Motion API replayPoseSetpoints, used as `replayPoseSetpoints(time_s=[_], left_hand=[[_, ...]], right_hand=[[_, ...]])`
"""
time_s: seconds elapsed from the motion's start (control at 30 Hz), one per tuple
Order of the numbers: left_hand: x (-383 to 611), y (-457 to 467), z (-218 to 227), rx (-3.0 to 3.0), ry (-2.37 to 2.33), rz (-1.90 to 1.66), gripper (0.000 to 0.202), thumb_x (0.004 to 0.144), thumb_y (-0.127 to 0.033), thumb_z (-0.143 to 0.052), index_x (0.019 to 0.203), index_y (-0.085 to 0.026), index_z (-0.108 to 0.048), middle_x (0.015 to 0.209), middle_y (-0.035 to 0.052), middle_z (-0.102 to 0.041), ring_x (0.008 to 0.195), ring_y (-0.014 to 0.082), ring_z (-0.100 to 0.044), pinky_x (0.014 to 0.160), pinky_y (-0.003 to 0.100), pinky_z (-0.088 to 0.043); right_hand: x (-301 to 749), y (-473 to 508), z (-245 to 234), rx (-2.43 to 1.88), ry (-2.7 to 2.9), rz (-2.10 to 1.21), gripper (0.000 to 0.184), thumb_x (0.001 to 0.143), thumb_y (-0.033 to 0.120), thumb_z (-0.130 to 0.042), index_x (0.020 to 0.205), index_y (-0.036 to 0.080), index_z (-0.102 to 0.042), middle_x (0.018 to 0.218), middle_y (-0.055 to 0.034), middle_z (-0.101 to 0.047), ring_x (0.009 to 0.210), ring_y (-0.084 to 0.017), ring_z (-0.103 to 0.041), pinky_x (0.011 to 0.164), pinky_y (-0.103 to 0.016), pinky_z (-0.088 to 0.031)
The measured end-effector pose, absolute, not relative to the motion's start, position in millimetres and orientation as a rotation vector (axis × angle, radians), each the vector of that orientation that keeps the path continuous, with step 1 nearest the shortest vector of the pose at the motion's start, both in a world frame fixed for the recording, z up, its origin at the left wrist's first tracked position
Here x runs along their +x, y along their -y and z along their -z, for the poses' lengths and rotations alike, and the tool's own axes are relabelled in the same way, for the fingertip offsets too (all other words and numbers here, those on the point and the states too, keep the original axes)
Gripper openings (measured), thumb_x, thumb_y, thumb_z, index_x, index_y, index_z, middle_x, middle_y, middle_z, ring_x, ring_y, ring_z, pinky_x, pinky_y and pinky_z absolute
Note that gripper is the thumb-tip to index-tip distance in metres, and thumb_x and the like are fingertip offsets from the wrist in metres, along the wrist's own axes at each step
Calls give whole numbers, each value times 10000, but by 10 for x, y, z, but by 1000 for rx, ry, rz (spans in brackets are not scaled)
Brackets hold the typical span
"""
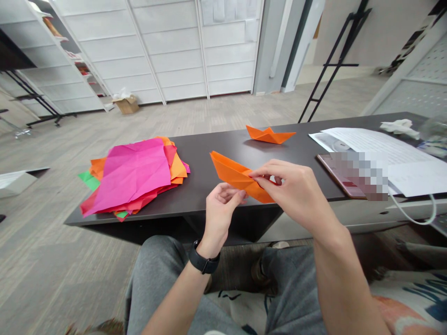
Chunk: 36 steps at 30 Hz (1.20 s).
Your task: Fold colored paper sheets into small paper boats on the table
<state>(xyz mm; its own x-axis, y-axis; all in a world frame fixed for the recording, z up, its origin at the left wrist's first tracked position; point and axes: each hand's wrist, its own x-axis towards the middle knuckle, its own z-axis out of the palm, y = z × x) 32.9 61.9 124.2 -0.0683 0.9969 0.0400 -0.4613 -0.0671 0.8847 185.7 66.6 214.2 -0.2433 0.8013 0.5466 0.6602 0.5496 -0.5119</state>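
far left: white shelving [52,56] is standing along the wall, a cardboard box [126,104] is sitting on the floor at its foot.

left end of the desk [202,153]: a loose stack of coloured paper [134,179] is lying near the front left corner, a creased pink sheet [134,174] on top, with orange, red and green edges showing underneath and hanging a little over the front edge.

front edge, middle: left hand [220,209] is rising from below the desk's front edge, a black watch [203,261] on the wrist. thumb and curled fingers are closing together, pinching the lower edge of the folded orange paper [235,176]. the paper is being held in the air just over the front edge of the desk, one pointed end sticking up and to the left, the other end hidden under the right hand.

right hand [296,190] is coming in from the right above the left, fingers drawn close together, thumb and forefinger tips pinching the top fold of the same paper.

far edge, middle: a finished orange paper boat [269,135] is sitting upright, well apart from the hands.

right end: white printed sheets [384,149] are lying flat, a reddish flat object [340,177] partly under a blurred patch beside them, a white cable [415,216] looping over the front edge, crumpled white paper [400,126] near the far right corner.

below: grey trouser legs [164,279] are showing under the arms.
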Motion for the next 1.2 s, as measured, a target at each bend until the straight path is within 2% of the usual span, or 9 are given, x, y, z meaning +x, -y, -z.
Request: replayPoseSetpoints(time_s=[0.13, 0.33, 0.4, 0.53, 0.6, 0.77, 0.97, 1.1, 1.2], left_hand=[[323, -627, -1221, 912, -840, -1442, 298, 689, -287, -869, 875, -163, -672, 769, 14, -729, 711, 137, -682, 681, 256, -570], [336, -635, -1223, 962, -760, -1409, 349, 716, -329, -844, 1001, -195, -696, 1067, 52, -727, 930, 186, -690, 769, 290, -590], [349, -634, -1215, 946, -767, -1428, 366, 694, -330, -857, 989, -195, -686, 1021, 45, -734, 907, 183, -693, 768, 289, -586], [391, -631, -1195, 925, -824, -1509, 314, 665, -270, -866, 890, -181, -666, 733, -18, -688, 722, 136, -665, 711, 243, -553], [414, -630, -1196, 921, -852, -1537, 281, 673, -247, -850, 869, -181, -660, 687, -32, -662, 687, 127, -650, 691, 234, -537], [439, -617, -1206, 907, -901, -1556, 257, 665, -246, -839, 819, -182, -643, 725, -13, -691, 705, 143, -665, 694, 255, -543], [446, -596, -1180, 912, -890, -1559, 239, 717, -275, -815, 853, -196, -635, 742, -16, -694, 683, 131, -656, 695, 256, -563], [450, -593, -1188, 945, -836, -1561, 273, 702, -237, -830, 921, -195, -671, 909, 17, -726, 835, 147, -678, 767, 246, -570], [419, -579, -1194, 916, -718, -1483, 315, 709, -257, -828, 982, -202, -681, 1018, 35, -720, 941, 187, -683, 807, 302, -596]], right_hand=[[1927, -660, -2159, -1190, 1997, -244, 179, 870, 166, -619, 859, 261, -770, 874, -14, -770, 755, -190, -698, 672, -311, -532], [1916, -656, -2144, -1190, 2024, -296, 204, 873, 154, -592, 865, 256, -768, 886, -8, -773, 760, -187, -706, 684, -315, -545], [1903, -653, -2141, -1186, 2023, -305, 203, 875, 155, -594, 865, 257, -769, 886, -7, -773, 757, -185, -704, 692, -317, -549], [1896, -647, -2137, -1181, 2025, -312, 206, 878, 150, -600, 851, 264, -770, 892, -7, -772, 765, -189, -705, 711, -325, -552], [1893, -648, -2132, -1174, 2020, -295, 212, 878, 144, -601, 846, 267, -771, 891, -7, -771, 771, -192, -707, 719, -330, -553], [1894, -655, -2125, -1141, 2035, -243, 239, 893, 149, -582, 855, 280, -778, 894, -9, -769, 793, -201, -713, 737, -335, -562], [1923, -644, -2141, -1060, 2147, -232, 297, 933, 152, -508, 967, 269, -780, 967, -28, -767, 828, -197, -715, 737, -324, -566], [1939, -651, -2124, -1089, 2138, -221, 277, 918, 140, -529, 1003, 249, -769, 978, -29, -778, 835, -198, -727, 759, -324, -571], [1956, -660, -2099, -1162, 2060, -220, 253, 885, 140, -584, 1033, 251, -756, 971, -20, -790, 806, -202, -737, 752, -328, -579]])
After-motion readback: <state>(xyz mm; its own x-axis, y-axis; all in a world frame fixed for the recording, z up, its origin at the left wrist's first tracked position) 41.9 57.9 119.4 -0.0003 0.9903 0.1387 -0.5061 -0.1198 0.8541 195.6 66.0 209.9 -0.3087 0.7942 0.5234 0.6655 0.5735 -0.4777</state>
